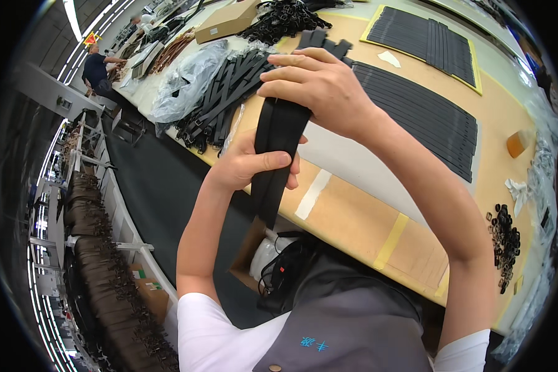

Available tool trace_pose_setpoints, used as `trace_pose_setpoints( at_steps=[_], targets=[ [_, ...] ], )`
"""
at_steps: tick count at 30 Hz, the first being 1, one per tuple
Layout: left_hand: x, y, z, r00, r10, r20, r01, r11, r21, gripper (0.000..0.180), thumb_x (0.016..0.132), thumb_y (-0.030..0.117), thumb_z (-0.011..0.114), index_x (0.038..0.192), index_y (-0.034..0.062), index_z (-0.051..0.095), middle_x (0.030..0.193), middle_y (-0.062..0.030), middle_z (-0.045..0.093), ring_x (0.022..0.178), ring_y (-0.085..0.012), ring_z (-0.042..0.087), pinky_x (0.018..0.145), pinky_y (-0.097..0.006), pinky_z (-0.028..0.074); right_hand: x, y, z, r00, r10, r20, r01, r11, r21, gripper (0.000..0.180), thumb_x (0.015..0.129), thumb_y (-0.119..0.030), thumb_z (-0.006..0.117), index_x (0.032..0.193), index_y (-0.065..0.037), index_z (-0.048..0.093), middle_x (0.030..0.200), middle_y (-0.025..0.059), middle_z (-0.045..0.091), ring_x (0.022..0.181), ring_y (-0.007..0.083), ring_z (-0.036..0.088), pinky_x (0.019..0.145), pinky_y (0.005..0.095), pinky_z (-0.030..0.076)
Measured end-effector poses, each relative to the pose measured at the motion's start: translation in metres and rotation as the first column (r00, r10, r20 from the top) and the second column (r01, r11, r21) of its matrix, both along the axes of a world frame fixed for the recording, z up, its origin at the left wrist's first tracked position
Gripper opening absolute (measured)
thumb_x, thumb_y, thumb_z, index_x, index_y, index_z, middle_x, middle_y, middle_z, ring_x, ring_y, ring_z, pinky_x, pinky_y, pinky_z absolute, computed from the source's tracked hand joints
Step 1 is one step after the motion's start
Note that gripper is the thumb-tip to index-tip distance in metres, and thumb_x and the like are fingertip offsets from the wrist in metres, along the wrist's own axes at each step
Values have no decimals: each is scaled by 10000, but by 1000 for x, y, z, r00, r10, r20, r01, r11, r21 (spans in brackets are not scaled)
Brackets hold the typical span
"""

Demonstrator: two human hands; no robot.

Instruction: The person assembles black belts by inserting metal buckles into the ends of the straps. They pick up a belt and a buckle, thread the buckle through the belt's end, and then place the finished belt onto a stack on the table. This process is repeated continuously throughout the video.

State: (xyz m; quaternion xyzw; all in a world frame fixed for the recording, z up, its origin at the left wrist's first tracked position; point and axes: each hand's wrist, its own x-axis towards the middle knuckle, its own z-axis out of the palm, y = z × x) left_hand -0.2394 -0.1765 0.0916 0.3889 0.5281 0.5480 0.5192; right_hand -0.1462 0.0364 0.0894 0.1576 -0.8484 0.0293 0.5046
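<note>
A bundle of black straps (276, 149) hangs upright in front of me, held by both hands. My right hand (322, 84) grips its top end, fingers curled over the straps. Below it, my left hand (251, 164) is wrapped around the middle of the bundle, thumb across the front. The lower ends of the straps dangle past the table edge toward an open cardboard box (248, 254).
The tan worktable (353, 217) carries a row of flat black straps (428, 115), a second set on a yellow board (425, 40), a loose strap heap (223, 96) beside clear plastic bags, black buckles (505, 239). Another person (99, 68) works far left.
</note>
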Motion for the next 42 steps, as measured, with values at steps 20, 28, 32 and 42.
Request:
trace_pose_setpoints(
  at_steps=[20, 28, 32, 42],
  targets=[
    [-152, 21, -84, 982, 175, 72, -143, 936, -320, 400, 952, 118, 750, 1301, -31, 624, 901, -95, 720, 725, -195, 743, 669, -360, 649, -65, 3, -97, 825, -28, 565, 238, 923, -302, 1004, 789, -355, 888, 1608, -102, 367, 1667, 236, 335, 1583, 376, 259, 1277, 503, 259],
    [-184, 23, -118, 961, 231, 150, -145, 886, -440, 374, 966, 55, 699, 1287, -95, 582, 879, -111, 716, 691, -193, 736, 616, -343, 639, 67, 4, -153, 563, -62, 824, 370, 911, -184, 925, 979, -714, 500, 1615, -54, 375, 1694, 218, 298, 1611, 324, 193, 1317, 480, 156],
    [-189, 19, -119, 960, 212, 181, -119, 899, -422, 386, 978, 90, 704, 1316, -47, 578, 919, -119, 713, 718, -213, 752, 645, -370, 654, 84, -4, -156, 590, -40, 806, 374, 899, -229, 925, 996, -728, 447, 1605, -35, 388, 1694, 199, 310, 1612, 300, 195, 1320, 449, 149],
    [-165, 12, -126, 956, 233, 176, -150, 909, -390, 369, 990, 127, 705, 1291, -45, 577, 948, -125, 719, 722, -205, 744, 647, -343, 650, 110, -23, -163, 611, -29, 791, 370, 894, -253, 985, 970, -773, 457, 1619, -39, 355, 1693, 204, 306, 1602, 327, 219, 1313, 457, 179]
  ],
)
